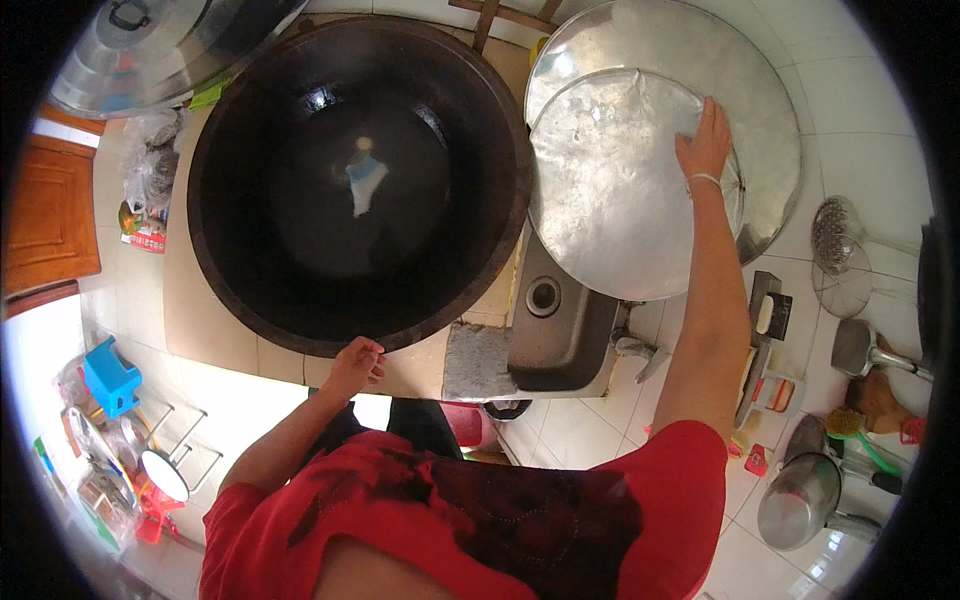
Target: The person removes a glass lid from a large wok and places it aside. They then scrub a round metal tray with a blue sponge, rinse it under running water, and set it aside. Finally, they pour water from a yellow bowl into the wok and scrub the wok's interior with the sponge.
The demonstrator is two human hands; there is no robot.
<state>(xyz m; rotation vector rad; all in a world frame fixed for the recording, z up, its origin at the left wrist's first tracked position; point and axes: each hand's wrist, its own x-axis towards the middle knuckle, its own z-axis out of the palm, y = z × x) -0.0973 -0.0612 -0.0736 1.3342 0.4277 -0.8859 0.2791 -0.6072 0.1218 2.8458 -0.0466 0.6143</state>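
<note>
A huge dark wok [322, 247] sits on the tiled counter, with a bright reflection in its bottom. My left hand [356, 369] is at its near rim with fingers curled; whether they grip the rim I cannot tell. To the right, a smaller round metal lid [615, 187] slants over the back of the sink, in front of a larger round metal lid [765, 127] by the wall. My right hand [705, 146] is on the smaller lid's upper right edge, thumb on its face and fingertips at the rim. A pale band circles the right wrist.
Between wok and wall lies a steel sink [562, 330] with a faucet [637, 352]; a grey cloth [476, 361] covers its near corner. Strainers [836, 236], a spatula [851, 349] and a pot [799, 502] hang at right. Another lid [157, 52] stands upper left. A blue stool [112, 377] is lower left.
</note>
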